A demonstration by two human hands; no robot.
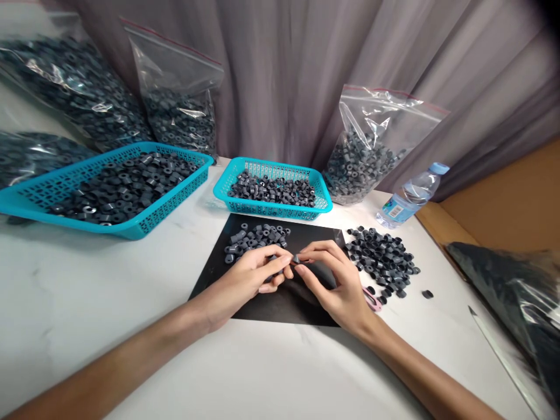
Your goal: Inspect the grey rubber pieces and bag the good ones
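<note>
Grasps a small dark-grey faceted plastic piece (296, 258) at its left side, between thumb and forefinger of the left hand (262, 271). Brings curled fingertips and thumb of the right hand (339, 280) close around the opposite side; cannot tell, at this scale, whether clenched on the piece or only steadying it. Positions the piece above a black rectangular mat (280, 309), on a white marbled tabletop (131, 286).

On the mat, just beyond the left hand: a heap of dark-grey ring-shaped pieces (258, 236). Right of the mat: a loose pile of dark-grey hollow pieces (380, 256), with a pink-handled tool (373, 300) partly behind the right hand. Beyond the mat: a small turquoise perforated plastic basket (273, 209), part-filled. Farther left: a large turquoise perforated plastic basket (161, 213), also holding grey pieces. Behind and right of the small basket: a clear zip-top bag of grey pieces (361, 160), beside a blue-capped clear water bottle (411, 196).
</note>
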